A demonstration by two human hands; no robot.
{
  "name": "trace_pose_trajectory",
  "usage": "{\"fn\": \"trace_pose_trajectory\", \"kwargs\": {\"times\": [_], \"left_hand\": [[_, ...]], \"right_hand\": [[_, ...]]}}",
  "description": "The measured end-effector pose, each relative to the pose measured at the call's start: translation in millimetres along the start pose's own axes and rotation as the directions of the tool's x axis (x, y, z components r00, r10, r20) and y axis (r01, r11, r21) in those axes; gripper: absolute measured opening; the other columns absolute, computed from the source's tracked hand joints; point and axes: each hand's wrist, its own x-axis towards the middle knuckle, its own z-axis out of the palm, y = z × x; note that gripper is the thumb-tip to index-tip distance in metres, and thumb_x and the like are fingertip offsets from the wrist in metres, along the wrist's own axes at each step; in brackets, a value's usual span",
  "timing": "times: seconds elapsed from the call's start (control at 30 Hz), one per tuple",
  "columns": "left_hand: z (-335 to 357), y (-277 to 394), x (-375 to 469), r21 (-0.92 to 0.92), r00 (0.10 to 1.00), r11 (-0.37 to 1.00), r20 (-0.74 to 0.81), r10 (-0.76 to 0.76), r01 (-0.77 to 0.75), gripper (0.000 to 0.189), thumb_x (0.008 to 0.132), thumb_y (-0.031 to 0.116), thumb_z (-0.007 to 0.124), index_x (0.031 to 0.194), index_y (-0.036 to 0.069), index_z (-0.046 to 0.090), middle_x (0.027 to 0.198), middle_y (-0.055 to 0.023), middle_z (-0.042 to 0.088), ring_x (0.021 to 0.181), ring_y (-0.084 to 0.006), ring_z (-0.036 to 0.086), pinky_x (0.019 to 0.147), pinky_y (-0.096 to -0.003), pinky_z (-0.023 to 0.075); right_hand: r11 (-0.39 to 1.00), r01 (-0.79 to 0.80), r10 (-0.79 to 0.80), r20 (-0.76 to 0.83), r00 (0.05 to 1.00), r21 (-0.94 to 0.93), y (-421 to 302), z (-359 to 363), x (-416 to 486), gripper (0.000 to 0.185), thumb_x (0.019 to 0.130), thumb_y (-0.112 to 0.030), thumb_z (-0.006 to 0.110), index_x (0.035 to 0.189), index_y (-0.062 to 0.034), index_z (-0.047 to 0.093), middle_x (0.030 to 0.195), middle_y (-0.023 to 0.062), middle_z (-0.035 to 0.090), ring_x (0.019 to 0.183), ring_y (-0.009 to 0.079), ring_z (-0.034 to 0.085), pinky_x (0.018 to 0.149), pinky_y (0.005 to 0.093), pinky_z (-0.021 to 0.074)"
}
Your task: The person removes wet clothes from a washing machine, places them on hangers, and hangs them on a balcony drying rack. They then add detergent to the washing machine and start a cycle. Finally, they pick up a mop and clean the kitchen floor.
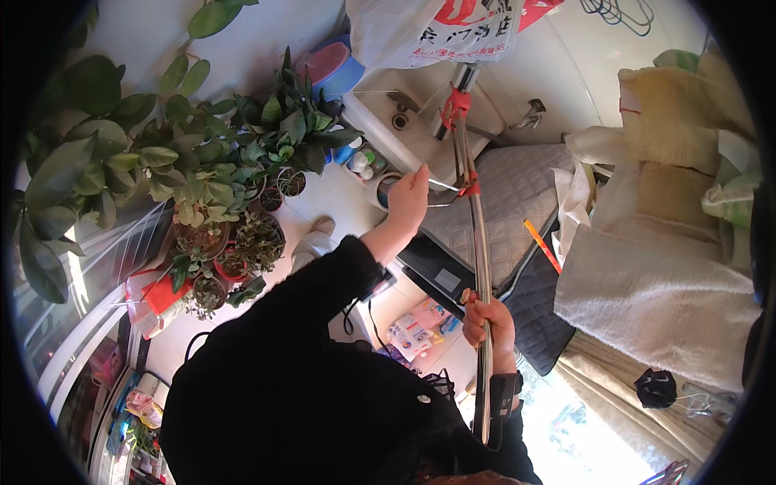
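Observation:
A long, shiny metal pole (480, 242) runs from the sink area down past my body, with red ties (456, 108) wrapped around its upper part. The fingers of my right hand (492, 324) curl around its lower stretch. To the left of the pole is my left hand (409, 197), raised with its fingers close together. Thin metal wires (444, 184) stretch between that hand and the lower red tie. Whether the left fingers grip them is hidden. A white plastic bag (394, 33) with printed writing hangs at the pole's far end.
Potted plants (203, 236) crowd the left side. Beyond my left hand stands a white sink (376, 130), with a tap (532, 114) on the wall. A grey quilted cover (515, 206) lies behind the pole. Pale towels (655, 291) hang at right. Colourful packages (418, 327) lie on the floor.

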Motion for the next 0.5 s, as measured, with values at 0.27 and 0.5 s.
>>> {"fn": "trace_pose_trajectory", "kwargs": {"times": [0.27, 0.5], "left_hand": [[3, 12, -3, -0.01, 0.993, 0.993, 0.035, 0.114, -0.114, 0.049, 0.092, 0.045, 0.05, 0.073, 0.0, 0.058, 0.06, -0.0128, 0.053, 0.06, -0.0263, 0.051, 0.06, -0.0367, 0.0404], [29, 4, 48, 0.185, 0.959, 0.942, 0.003, 0.284, -0.28, 0.054, 0.093, 0.05, 0.042, 0.079, 0.001, 0.061, 0.072, -0.0217, 0.059, 0.076, -0.0391, 0.059, 0.068, -0.0455, 0.0436]], "right_hand": [[0.999, 0.047, -0.047, -0.026, 0.999, -0.014, -1, 11, -21, 0.017, 0.086, -0.009, 0.049, 0.101, 0.0003, 0.048, 0.059, 0.0005, 0.042, 0.037, 0.0091, 0.038, 0.034, 0.0236, 0.0299], [0.995, 0.052, -0.059, -0.085, 0.995, -0.083, 14, 27, -70, 0.016, 0.083, -0.005, 0.048, 0.098, -0.001, 0.048, 0.056, 0.0002, 0.04, 0.035, 0.0091, 0.037, 0.033, 0.0231, 0.0288]]}}
